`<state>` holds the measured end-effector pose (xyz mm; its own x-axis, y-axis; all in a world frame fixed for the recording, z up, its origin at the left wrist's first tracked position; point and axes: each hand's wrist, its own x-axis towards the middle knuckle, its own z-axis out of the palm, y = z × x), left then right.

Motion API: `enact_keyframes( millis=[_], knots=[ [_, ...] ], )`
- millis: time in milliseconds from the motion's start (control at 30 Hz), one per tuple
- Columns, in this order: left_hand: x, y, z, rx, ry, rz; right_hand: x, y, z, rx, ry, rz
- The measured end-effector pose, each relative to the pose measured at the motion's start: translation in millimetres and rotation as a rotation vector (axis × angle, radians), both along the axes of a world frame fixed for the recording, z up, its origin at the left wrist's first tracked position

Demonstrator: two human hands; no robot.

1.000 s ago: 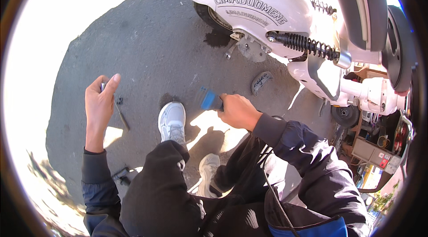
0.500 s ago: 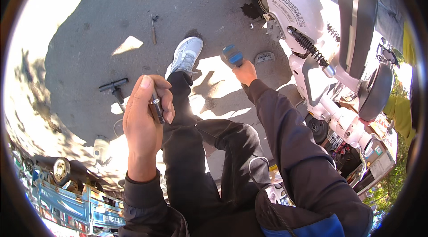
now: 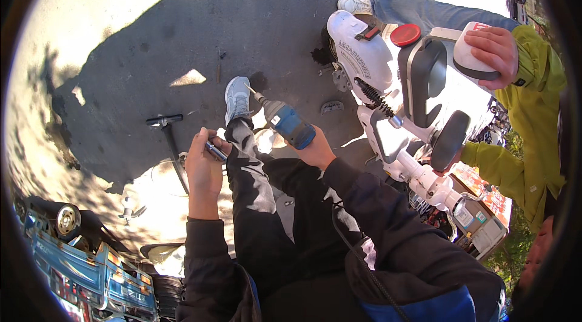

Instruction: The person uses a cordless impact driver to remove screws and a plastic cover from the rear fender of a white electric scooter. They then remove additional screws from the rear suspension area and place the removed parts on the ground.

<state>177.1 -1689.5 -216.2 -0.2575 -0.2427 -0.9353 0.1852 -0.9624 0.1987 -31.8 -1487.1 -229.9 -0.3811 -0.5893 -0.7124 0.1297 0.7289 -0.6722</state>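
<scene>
My left hand is closed around a short, shiny metal socket, pinched between thumb and fingers. In my right hand is a blue and grey cordless drill, gripped by its handle. A thin bit points from the drill toward my white shoe, to the upper left. The two hands are apart, both above my dark trouser legs. To the right of the drill, a white electric scooter lies tipped over, its black seat and shock absorber showing.
A black T-shaped tool lies left of my left hand, and a thin screwdriver lies farther off. At the right a co-worker's hand rests on the scooter's padded end. A blue cargo tricycle stands lower left; a box sits lower right.
My right hand has drawn the drill back toward me and left, and its bit now shows. My left hand has lowered slightly with the socket. The view has shifted, bringing the co-worker's hand in.
</scene>
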Motion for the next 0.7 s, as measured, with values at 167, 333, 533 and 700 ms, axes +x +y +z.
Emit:
enact_keyframes(
  millis=[167,333,533,700],
  knots=[
    [-63,-17,24,0.017,-0.053,0.039,-12,-49,69,-0.229,-0.831,-0.369],
    [-124,-44,69,0.021,0.12,0.227,-33,-69,119,-0.414,-0.143,0.279],
    [-174,-31,94,-0.038,0.18,0.147,-74,-56,138,-0.388,-0.056,0.238],
    [-209,-37,67,0.145,0.105,0.113,-108,-67,131,-0.277,-0.013,0.221]
  ],
)
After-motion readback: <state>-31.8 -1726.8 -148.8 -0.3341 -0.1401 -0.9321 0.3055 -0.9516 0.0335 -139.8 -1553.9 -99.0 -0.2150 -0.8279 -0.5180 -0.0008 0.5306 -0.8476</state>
